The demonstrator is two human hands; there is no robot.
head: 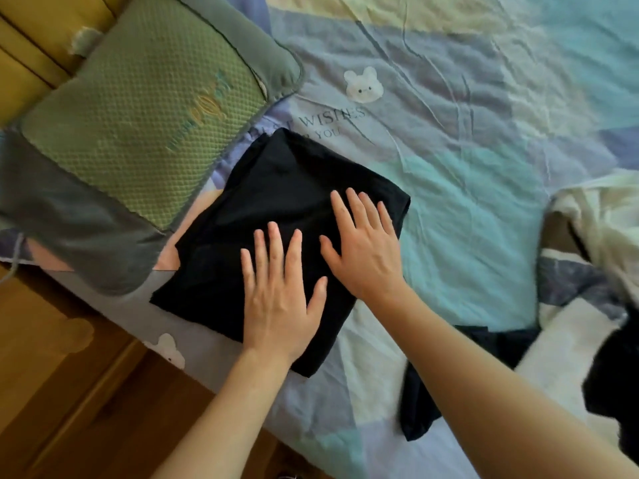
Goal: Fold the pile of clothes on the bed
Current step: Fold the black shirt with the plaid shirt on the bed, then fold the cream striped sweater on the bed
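Pastel patchwork bedding in blue, teal and lilac covers the bed, wrinkled, printed with a white bear face and the words "WISHES" and "YOU". Up by the wooden headboard lies a green quilted pillow with grey borders; wooden flooring shows beside the bed.

Near the bed's edge, just beside the pillow, sits a black garment folded into a rough square. Both hands lie flat on it, palms down: the left hand near its lower edge, the right hand close alongside, fingers straight and slightly spread, gripping nothing. Off to the right, a dark navy garment lies crumpled beside a heap of cream and black clothes.
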